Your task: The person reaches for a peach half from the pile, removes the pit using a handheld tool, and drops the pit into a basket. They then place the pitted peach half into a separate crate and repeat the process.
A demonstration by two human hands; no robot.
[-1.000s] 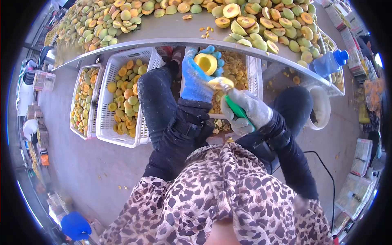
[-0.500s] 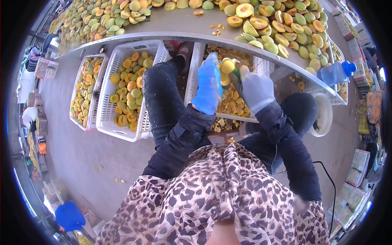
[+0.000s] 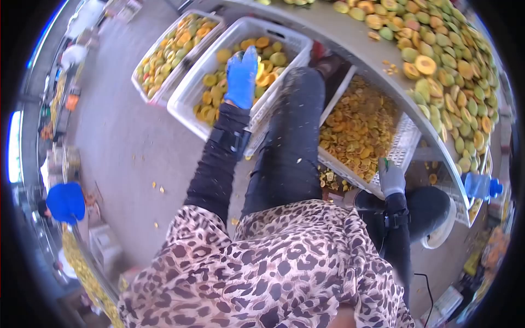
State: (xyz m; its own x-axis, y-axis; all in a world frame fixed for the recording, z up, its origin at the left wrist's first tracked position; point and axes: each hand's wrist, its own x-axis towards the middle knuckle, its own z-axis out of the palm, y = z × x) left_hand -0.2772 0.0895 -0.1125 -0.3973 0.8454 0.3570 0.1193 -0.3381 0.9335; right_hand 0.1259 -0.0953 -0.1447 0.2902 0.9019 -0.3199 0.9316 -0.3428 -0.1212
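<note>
My left hand [image 3: 241,77], in a blue glove, is over a white crate [image 3: 188,117] of peach halves. Its fingers stretch forward, and no fruit shows in its grasp. Bright yellow peach halves [image 3: 266,74] lie right beside it, slightly blurred. My right hand [image 3: 390,177], in a grey glove, is closed around a small tool with a green handle [image 3: 386,162]; the tool's working end cannot be made out. This hand is by the near right edge of a crate with yellow peels and scraps [image 3: 358,128].
A metal-edged table [image 3: 377,65] crosses the top right, bearing a heap of peach halves [image 3: 456,71]. On its edge hangs a blue-capped bottle [image 3: 481,187]. Another full crate [image 3: 175,49] stands at the left. A white bucket [image 3: 440,232] is beside my right knee. A person in blue [image 3: 65,202] is far left.
My left hand has gone from the scrap crate to the crate of peach halves at left, away from the yellow fruit. My right hand has drawn back with the tool. The view has turned left.
</note>
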